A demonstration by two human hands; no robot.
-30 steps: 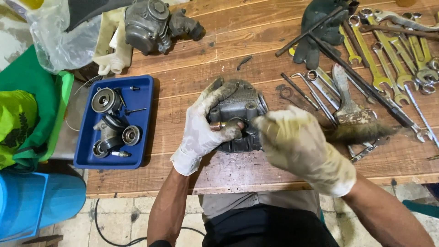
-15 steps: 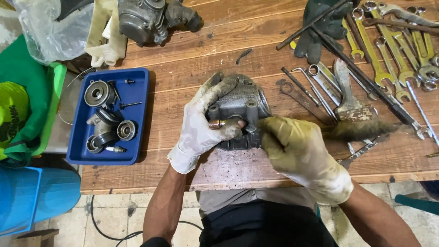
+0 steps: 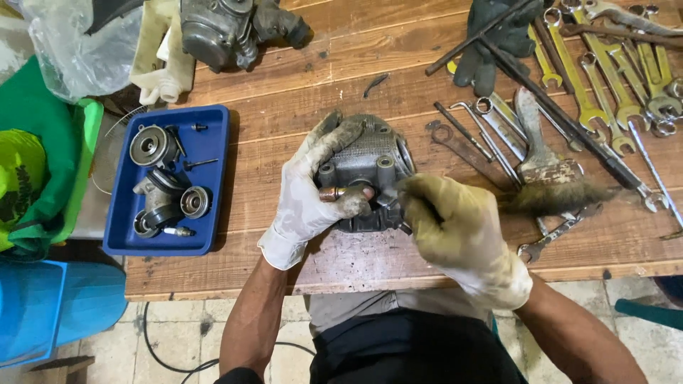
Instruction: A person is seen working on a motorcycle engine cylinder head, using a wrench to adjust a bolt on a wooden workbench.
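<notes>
The grey engine casting (image 3: 370, 171) sits near the workbench's (image 3: 341, 85) near edge, left hand (image 3: 313, 192) clamped around it, right hand (image 3: 455, 235) fisted on something hidden — a slip of those greasy gloves could likely tip it off the edge.

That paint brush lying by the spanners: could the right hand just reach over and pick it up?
Probably yes. The paint brush lies on bare wood just beside the right hand, nothing between them, but that hand is now pressed to the grey metal engine part.
</notes>
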